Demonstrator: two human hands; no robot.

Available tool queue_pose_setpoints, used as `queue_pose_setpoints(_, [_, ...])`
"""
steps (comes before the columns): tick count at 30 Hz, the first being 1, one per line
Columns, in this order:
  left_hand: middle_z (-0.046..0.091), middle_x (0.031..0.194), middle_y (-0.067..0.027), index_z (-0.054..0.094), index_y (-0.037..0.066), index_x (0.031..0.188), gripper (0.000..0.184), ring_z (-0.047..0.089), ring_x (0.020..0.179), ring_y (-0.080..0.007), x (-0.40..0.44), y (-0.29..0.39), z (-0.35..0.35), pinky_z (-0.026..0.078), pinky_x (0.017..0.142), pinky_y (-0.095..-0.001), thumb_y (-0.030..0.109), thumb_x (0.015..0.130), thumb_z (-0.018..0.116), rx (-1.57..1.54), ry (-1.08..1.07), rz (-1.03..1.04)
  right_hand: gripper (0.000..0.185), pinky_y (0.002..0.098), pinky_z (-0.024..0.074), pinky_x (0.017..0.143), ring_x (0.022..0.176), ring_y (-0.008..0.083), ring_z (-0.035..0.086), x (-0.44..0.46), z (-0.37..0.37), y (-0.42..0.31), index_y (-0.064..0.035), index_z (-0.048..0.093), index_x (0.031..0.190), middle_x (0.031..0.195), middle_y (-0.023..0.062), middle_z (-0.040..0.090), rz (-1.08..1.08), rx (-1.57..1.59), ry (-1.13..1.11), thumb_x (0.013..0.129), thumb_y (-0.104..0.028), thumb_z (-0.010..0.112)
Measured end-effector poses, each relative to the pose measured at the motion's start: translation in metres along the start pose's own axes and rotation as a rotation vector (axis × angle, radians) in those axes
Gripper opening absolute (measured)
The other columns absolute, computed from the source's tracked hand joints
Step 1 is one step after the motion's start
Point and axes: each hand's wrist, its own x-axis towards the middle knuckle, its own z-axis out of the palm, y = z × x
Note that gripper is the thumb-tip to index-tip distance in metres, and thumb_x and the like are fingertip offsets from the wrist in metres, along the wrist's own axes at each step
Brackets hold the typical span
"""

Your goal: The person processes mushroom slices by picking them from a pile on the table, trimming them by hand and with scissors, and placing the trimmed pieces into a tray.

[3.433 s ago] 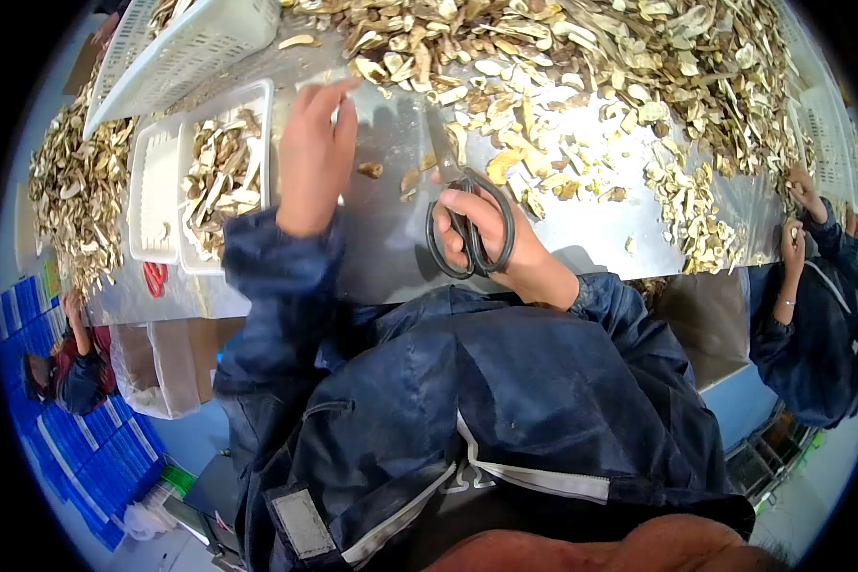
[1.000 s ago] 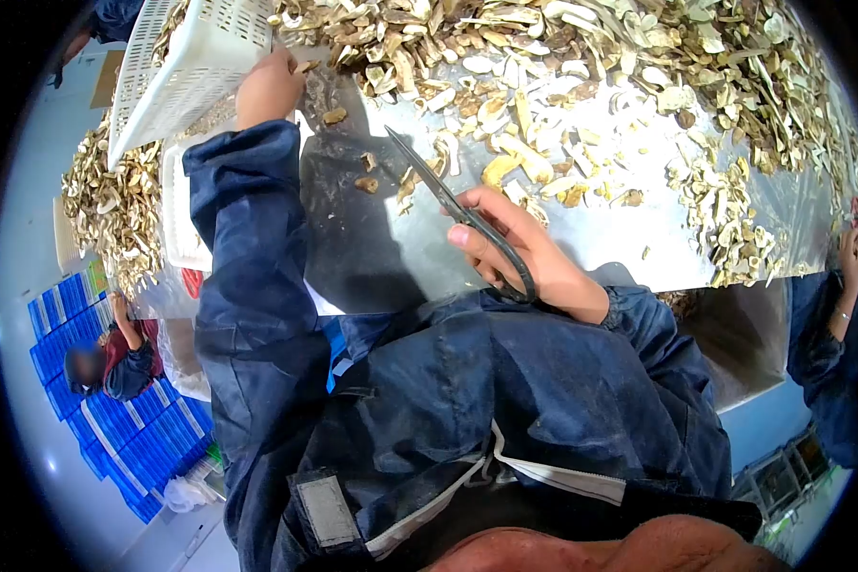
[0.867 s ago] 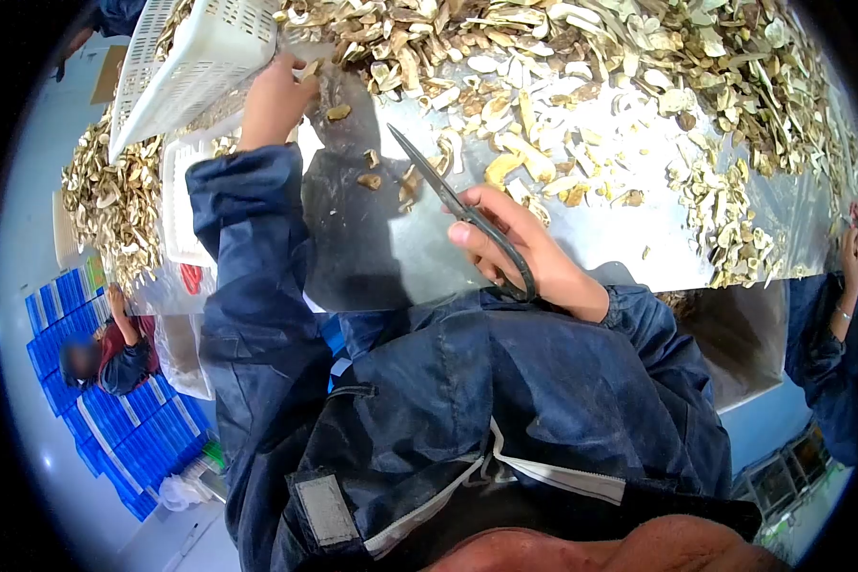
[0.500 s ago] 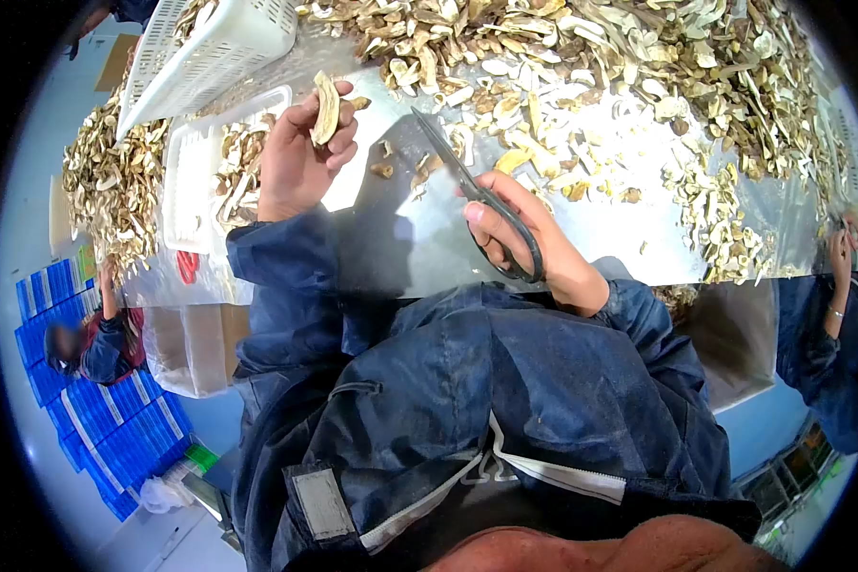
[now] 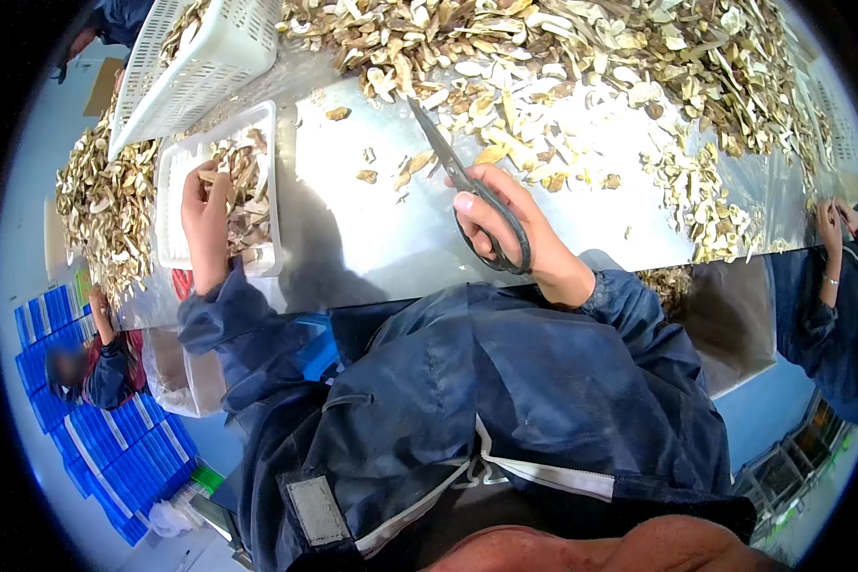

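Note:
My left hand is over the left side of a white plastic tray, its fingers pinched on a dried mushroom slice that is mostly hidden by them. More brown and cream mushroom slices lie in the tray, to the right of that hand. Dark-handled scissors are in my right hand, fingers through the loops, with the blades together and pointing up and left over the metal table. A few loose mushroom bits lie left of the scissors.
A large heap of mushroom slices covers the far side of the table. A white perforated basket leans at the upper left beside another heap. Co-workers stand at the left and right edges.
My left hand has moved left and down from above the table to the tray, carrying the mushroom slice. My right hand with the scissors has hardly shifted.

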Motion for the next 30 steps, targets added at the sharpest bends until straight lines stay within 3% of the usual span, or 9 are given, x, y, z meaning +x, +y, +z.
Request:
queue_pose_setpoints(2, [0.068,0.111,-0.0119,0.060,-0.003,0.126,0.038,0.062,0.100,-0.0196,0.005,-0.007,0.004,0.049,0.088,-0.0313,0.016,0.094,0.066,0.386,0.097,0.255,0.027,0.0211,0.0319,0.046,0.051,0.0048,0.044,0.001,-0.001,0.001,-0.0048,0.056,0.116,0.068,-0.0012,0.051,0.001,0.045,0.037,0.101,-0.027,0.061])
queue_pose_setpoints(5, [0.066,0.122,-0.0162,0.059,-0.002,0.130,0.040,0.060,0.116,-0.0241,0.004,0.030,0.049,0.046,0.098,-0.0355,0.017,0.095,0.066,0.095,-0.008,0.246,0.029,0.0206,0.0323,0.046,0.050,0.0046,0.045,0.003,-0.001,0.003,-0.0048,0.056,0.119,0.069,-0.0002,0.052,0.007,0.118,0.063,0.101,-0.027,0.062])
queue_pose_setpoints(9, [0.070,0.099,-0.0173,0.066,-0.001,0.118,0.030,0.066,0.085,-0.0196,0.002,0.084,0.134,0.052,0.077,-0.0304,0.018,0.094,0.065,0.078,-0.266,0.294,0.029,0.0205,0.0325,0.046,0.050,0.0046,0.045,0.004,-0.003,0.006,-0.0051,0.056,0.119,0.070,0.0004,0.053,-0.008,0.108,0.049,0.100,-0.026,0.063])
queue_pose_setpoints(10, [0.068,0.099,-0.0188,0.063,0.000,0.122,0.037,0.066,0.086,-0.0259,0.003,0.095,0.149,0.052,0.077,-0.0351,0.020,0.091,0.067,0.093,-0.281,0.192,0.028,0.0205,0.0326,0.045,0.050,0.0047,0.045,0.003,-0.003,0.005,-0.0053,0.056,0.119,0.070,0.0004,0.054,-0.003,0.113,0.049,0.100,-0.026,0.063])
queue_pose_setpoints(12, [0.065,0.102,-0.0189,0.058,0.002,0.127,0.046,0.064,0.092,-0.0339,0.010,0.090,0.174,0.052,0.080,-0.0410,0.023,0.088,0.068,0.278,-0.166,0.443,0.028,0.0205,0.0330,0.045,0.050,0.0048,0.046,0.002,-0.004,0.003,-0.0054,0.056,0.118,0.071,0.0004,0.054,0.003,0.111,0.040,0.100,-0.025,0.063])
queue_pose_setpoints(13, [0.063,0.105,-0.0191,0.054,0.006,0.131,0.049,0.062,0.098,-0.0382,0.010,0.088,0.180,0.050,0.083,-0.0447,0.023,0.087,0.068,0.307,-0.208,0.400,0.027,0.0205,0.0332,0.046,0.050,0.0048,0.046,0.002,-0.005,0.003,-0.0055,0.056,0.118,0.071,0.0003,0.054,0.006,0.107,0.034,0.100,-0.025,0.063])
queue_pose_setpoints(21, [0.065,0.096,-0.0199,0.068,0.003,0.109,0.022,0.064,0.079,-0.0336,-0.019,0.081,0.147,0.051,0.074,-0.0399,0.012,0.090,0.062,0.174,-0.286,0.315,0.034,0.0200,0.0352,0.053,0.057,0.0047,0.045,0.001,-0.008,0.001,-0.0021,0.053,0.126,0.074,-0.0001,0.051,0.051,0.001,-0.024,0.102,-0.027,0.058])
queue_pose_setpoints(25, [0.067,0.101,-0.0180,0.068,0.003,0.118,0.030,0.064,0.078,-0.0267,-0.044,0.076,0.130,0.051,0.074,-0.0346,0.013,0.090,0.064,0.166,-0.290,0.156,0.035,0.0203,0.0357,0.053,0.057,0.0048,0.046,0.001,-0.007,0.002,-0.0034,0.053,0.126,0.073,-0.0007,0.051,0.067,-0.041,-0.032,0.102,-0.027,0.060])
queue_pose_setpoints(30, [0.067,0.093,-0.0104,0.067,0.001,0.117,0.028,0.062,0.077,-0.0161,-0.062,0.073,0.132,0.050,0.072,-0.0291,0.012,0.091,0.065,0.038,-0.290,0.055,0.034,0.0213,0.0364,0.054,0.058,0.0051,0.046,0.001,-0.004,0.003,-0.0051,0.054,0.127,0.072,-0.0013,0.051,0.066,-0.112,-0.014,0.102,-0.027,0.060])
